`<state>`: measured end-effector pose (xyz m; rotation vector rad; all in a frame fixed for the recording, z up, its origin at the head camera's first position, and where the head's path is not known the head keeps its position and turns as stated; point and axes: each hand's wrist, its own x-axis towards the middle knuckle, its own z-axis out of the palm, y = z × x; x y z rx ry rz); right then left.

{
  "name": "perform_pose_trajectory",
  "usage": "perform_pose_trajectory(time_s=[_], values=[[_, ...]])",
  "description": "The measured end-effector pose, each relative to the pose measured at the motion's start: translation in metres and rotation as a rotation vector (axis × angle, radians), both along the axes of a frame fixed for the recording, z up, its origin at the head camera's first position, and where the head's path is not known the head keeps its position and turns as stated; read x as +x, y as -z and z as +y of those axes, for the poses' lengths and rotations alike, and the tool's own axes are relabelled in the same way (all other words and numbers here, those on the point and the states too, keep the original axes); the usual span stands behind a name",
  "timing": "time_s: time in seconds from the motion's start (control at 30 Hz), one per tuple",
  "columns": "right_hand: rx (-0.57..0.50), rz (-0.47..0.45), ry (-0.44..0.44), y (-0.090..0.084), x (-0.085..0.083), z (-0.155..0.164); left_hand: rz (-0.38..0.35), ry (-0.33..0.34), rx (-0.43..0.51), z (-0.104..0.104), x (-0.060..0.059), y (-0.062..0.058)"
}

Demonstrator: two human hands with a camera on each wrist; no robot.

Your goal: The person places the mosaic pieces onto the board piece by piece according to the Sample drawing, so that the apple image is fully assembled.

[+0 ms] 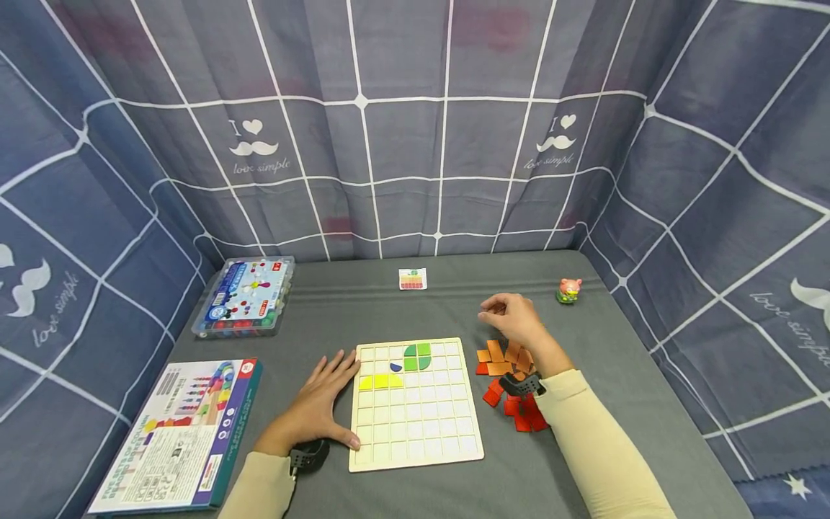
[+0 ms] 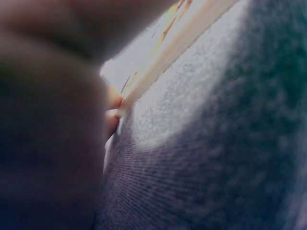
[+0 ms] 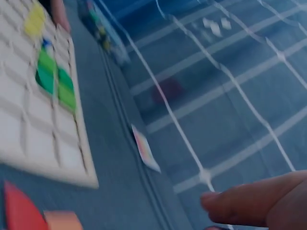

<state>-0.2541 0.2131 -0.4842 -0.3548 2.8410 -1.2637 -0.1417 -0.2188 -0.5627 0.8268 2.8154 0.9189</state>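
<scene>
A pale square grid board (image 1: 421, 432) lies on the grey table. Near its upper part sit green quarter-round and square tiles (image 1: 417, 357), a small dark blue piece (image 1: 395, 367) and a row of yellow tiles (image 1: 381, 381). My left hand (image 1: 318, 407) has its fingers spread, with fingertips and thumb touching the board's left edge. Beyond the loose orange tiles (image 1: 496, 353), my right hand (image 1: 516, 319) hovers with loosely bent fingers; no piece shows in it. Red tiles (image 1: 524, 414) lie partly under the right forearm. The left wrist view is mostly blocked by the hand.
A small pattern card (image 1: 412, 279) lies at the back. To its right stands a pink-and-green figurine (image 1: 568, 290). On the left are a clear plastic case (image 1: 246, 297) and a flat printed box (image 1: 175, 436). Grid-patterned curtains (image 1: 402, 137) enclose the table.
</scene>
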Motion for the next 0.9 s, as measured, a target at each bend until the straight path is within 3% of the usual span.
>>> perform_pose_trajectory(time_s=[0.13, 0.37, 0.9], values=[[0.082, -0.04, 0.012, 0.009, -0.015, 0.034, -0.016, 0.004, -0.016, 0.0, 0.0, 0.003], [0.169, -0.089, -0.064, 0.028, -0.029, 0.067, -0.013, 0.008, -0.012, 0.002, 0.0, 0.003], [0.213, -0.048, -0.133, 0.036, -0.038, 0.065, -0.029, -0.015, -0.023, 0.001, 0.0, 0.0]])
